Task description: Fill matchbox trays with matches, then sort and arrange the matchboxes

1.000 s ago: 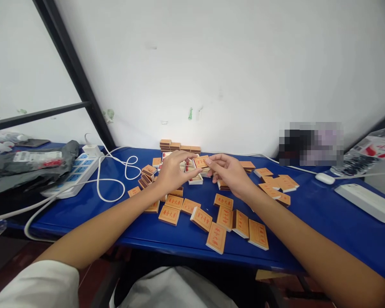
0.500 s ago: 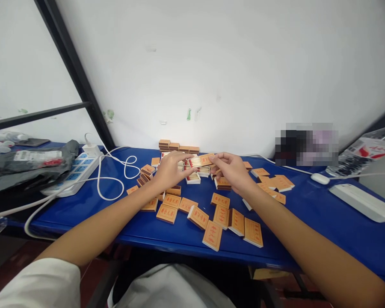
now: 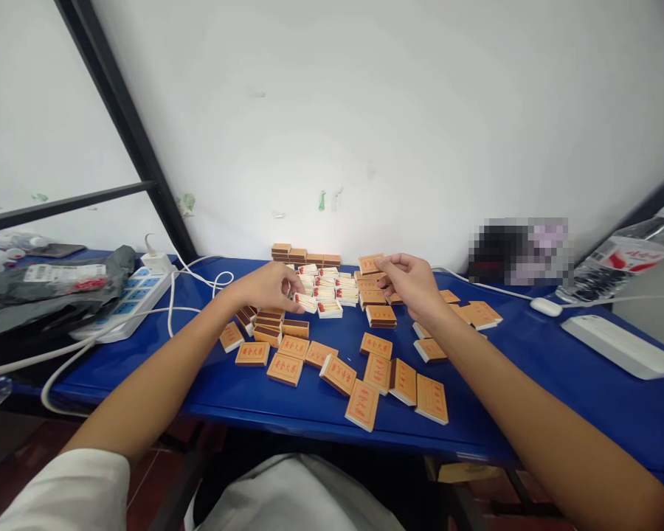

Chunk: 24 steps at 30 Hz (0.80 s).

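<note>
My left hand is closed at its fingertips on a small white tray of red-tipped matches, at the left side of a cluster of similar open trays. To the right, my right hand pinches an orange matchbox sleeve with red print, held above stacks of more sleeves. Closed matchboxes lie scattered nearer to me, several of them overlapping. Beside my left wrist, a pile of matchboxes shows dark striking sides.
A row of matchboxes stands by the wall. On the left are a white power strip, loose cables and a grey plastic bag. At right lie a white elongated device and a clear bottle. The blue table has a front edge near me.
My hands have moved apart. The sleeve has come away rightward in my right hand, off the match tray, which my left hand has carried left.
</note>
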### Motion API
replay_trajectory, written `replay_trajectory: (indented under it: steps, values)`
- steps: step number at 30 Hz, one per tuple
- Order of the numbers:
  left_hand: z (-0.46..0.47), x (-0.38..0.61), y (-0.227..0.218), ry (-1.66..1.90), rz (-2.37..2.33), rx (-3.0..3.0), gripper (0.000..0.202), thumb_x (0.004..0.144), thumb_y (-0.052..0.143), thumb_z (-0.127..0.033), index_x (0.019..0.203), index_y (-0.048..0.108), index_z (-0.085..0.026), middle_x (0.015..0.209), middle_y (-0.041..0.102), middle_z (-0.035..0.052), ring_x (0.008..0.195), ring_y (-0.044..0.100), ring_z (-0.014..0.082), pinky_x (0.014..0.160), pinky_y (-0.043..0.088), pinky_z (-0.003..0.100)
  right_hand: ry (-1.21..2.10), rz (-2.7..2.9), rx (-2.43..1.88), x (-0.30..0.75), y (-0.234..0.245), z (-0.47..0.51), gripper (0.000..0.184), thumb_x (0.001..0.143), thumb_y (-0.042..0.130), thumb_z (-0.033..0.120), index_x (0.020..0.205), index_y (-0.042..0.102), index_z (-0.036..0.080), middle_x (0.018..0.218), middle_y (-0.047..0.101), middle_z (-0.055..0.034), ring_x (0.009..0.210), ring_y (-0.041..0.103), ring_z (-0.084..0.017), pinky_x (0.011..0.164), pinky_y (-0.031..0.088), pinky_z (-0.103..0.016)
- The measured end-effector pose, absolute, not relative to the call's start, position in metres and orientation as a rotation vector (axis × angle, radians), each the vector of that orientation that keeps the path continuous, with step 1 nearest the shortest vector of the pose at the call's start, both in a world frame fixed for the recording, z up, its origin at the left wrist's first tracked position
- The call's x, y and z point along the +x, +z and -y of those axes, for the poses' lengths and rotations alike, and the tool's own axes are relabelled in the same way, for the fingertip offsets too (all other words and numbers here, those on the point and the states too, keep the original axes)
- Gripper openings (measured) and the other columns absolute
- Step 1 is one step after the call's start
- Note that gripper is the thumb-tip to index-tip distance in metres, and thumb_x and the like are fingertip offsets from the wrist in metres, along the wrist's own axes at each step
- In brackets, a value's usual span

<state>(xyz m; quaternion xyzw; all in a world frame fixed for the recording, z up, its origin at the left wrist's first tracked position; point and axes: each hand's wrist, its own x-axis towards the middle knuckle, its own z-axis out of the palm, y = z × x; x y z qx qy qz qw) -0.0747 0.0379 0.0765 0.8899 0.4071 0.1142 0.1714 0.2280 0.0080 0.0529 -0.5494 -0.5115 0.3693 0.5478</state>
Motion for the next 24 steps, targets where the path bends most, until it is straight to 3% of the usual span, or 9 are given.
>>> replay_trajectory:
  steps: [6,11,16,24]
  values:
    - [-0.034,-0.069,0.072,0.228,-1.136,2.566,0.04,0.067,0.087,-0.046,0.097,0.083,-0.019,0.079,0.072,0.0038,0.07,0.062,0.0175,0.061,0.042,0.027,0.775,1.352,-1.364,0.235,0.043,-0.016,0.031,0.079,0.079,0.049,0.078,0.066,0.02,0.066,0.063,-0.0017,0.052,0.053,-0.013,0.044,0.041,-0.025]
    - [-0.033,-0.067,0.069,0.219,-1.125,2.616,0.032,0.068,0.088,-0.036,0.093,0.082,-0.019,0.081,0.075,0.0051,0.068,0.064,0.0181,0.06,0.044,0.028,0.46,1.528,-1.479,0.248,0.033,-0.03,0.03,0.079,0.075,0.048,0.076,0.072,0.018,0.081,0.073,-0.0071,0.072,0.063,-0.019,0.061,0.047,-0.029]
    - [-0.031,-0.068,0.075,0.309,-1.11,2.589,0.028,0.072,0.086,-0.043,0.087,0.082,-0.02,0.079,0.075,0.0051,0.068,0.064,0.0181,0.061,0.044,0.029,0.395,1.508,-1.517,0.269,0.035,-0.041,0.03,0.077,0.076,0.049,0.08,0.071,0.02,0.082,0.074,-0.0077,0.077,0.066,-0.022,0.066,0.05,-0.031]
    - [-0.021,-0.08,0.099,0.15,-0.932,2.41,0.04,0.069,0.088,-0.054,0.092,0.083,-0.022,0.083,0.076,0.0035,0.076,0.066,0.0185,0.064,0.047,0.026,0.535,1.446,-1.585,0.277,0.036,-0.045,0.028,0.08,0.076,0.046,0.085,0.069,0.019,0.077,0.071,-0.0063,0.061,0.06,-0.017,0.058,0.047,-0.03]
